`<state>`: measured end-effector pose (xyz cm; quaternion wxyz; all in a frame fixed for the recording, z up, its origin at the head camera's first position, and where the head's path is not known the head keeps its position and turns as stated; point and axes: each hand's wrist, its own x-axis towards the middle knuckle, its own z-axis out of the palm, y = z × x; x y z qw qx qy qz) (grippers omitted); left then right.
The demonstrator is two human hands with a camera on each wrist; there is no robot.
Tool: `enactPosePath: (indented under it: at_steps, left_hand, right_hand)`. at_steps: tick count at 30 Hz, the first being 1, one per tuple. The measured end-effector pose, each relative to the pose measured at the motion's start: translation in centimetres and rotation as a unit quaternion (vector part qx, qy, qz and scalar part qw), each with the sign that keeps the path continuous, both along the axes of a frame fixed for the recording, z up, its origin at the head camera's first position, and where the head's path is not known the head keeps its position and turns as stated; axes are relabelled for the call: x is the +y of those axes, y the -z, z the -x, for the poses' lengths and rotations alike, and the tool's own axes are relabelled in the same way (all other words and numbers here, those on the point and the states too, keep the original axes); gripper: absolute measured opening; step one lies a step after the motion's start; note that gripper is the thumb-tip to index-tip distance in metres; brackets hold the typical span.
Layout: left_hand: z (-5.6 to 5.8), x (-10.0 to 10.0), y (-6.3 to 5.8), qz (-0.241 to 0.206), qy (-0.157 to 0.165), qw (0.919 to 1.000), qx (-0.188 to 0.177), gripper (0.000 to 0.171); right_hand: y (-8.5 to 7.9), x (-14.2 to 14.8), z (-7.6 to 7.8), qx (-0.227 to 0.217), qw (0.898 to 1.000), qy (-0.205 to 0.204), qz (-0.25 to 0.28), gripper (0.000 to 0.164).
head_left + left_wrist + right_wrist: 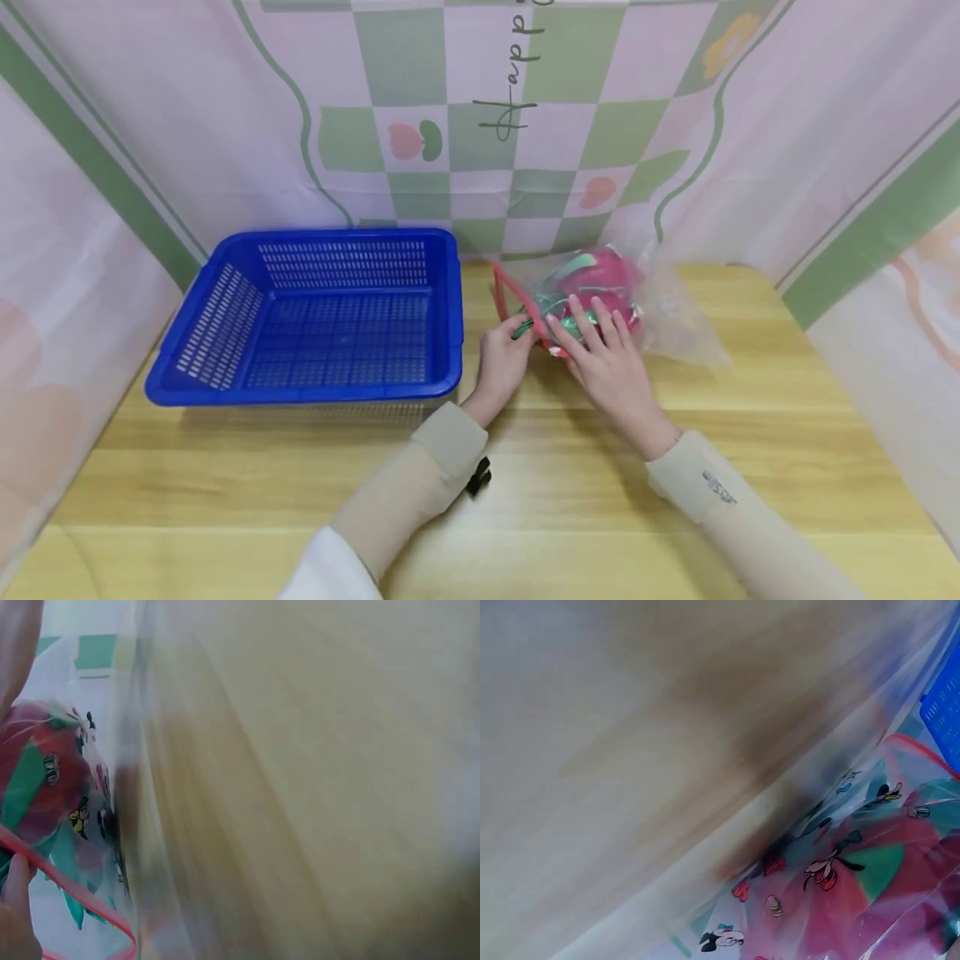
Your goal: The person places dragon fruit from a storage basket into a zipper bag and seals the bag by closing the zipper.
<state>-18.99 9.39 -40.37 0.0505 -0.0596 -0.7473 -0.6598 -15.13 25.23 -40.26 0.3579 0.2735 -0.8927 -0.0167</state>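
A clear plastic zip bag [681,321] with a red zip edge [516,287] lies on the table, its mouth toward the left. Cartoon figures are printed on the film, and a bundled pink-and-green item [600,279] sits inside. At the bag's mouth my left hand [501,360] pinches a green part of that item, its fingertips partly hidden by the red edge. My right hand [611,371] rests flat on top of the bag with its fingers spread. In the right wrist view the printed film [825,874] lies over the pink and green panels.
A blue perforated plastic basket [345,393] stands on the wooden table [570,533], left of the bag. Behind the table hangs a checked cloth [483,133]. A small black thing [478,477] shows beside the left sleeve.
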Motion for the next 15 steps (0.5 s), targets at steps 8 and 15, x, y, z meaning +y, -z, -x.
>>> enactPosePath:
  at_steps: [8, 15]
  left_hand:
    - [0.8, 0.2, -0.1, -0.032, 0.008, 0.9992, -0.024, 0.023]
    - [1.3, 0.4, -0.4, 0.018, 0.024, 0.9987, -0.042, 0.020]
  right_hand:
    - [-0.1, -0.9, -0.1, -0.016, 0.999, -0.019, 0.022, 0.049]
    - [0.6, -1.3, -0.4, -0.001, 0.997, -0.037, 0.062, 0.049]
